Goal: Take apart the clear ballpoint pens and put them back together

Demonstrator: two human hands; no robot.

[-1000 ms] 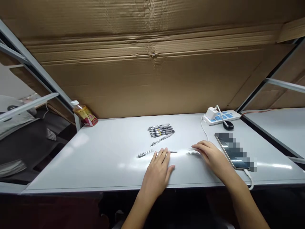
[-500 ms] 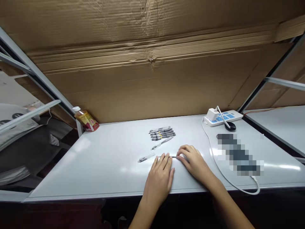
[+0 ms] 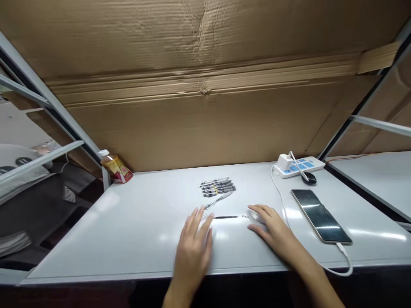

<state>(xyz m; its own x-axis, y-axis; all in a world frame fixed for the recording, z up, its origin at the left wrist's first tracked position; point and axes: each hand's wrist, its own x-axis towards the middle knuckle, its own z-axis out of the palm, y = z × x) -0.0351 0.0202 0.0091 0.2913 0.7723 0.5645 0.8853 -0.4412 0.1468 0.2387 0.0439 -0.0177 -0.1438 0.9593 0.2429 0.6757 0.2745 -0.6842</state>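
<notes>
My left hand [image 3: 192, 244] is open, its fingers spread and slightly blurred, at the left end of a thin dark pen refill [image 3: 225, 217]. A clear pen barrel [image 3: 204, 217] lies partly hidden beneath those fingers. My right hand [image 3: 274, 233] rests on the table to the right of the refill, thumb and fingers apart. Just left of its fingertips is a small pen part [image 3: 245, 216], in line with the refill; the space under the palm is hidden. Beyond the hands, a single clear pen [image 3: 218, 199] lies slanted in front of a row of several pens [image 3: 217, 187].
The white table [image 3: 135, 239] backs onto a cardboard wall [image 3: 205, 137]. On the right are a phone [image 3: 321, 216] with a white charging cable, a power strip [image 3: 300, 166] with a plugged-in charger, and a round black object [image 3: 309, 179]. A drink bottle [image 3: 116, 167] leans at the back left.
My left hand has moved left off the refill, leaving it exposed on the table. My right hand has let go of its end and shifted slightly right, fingers wider apart.
</notes>
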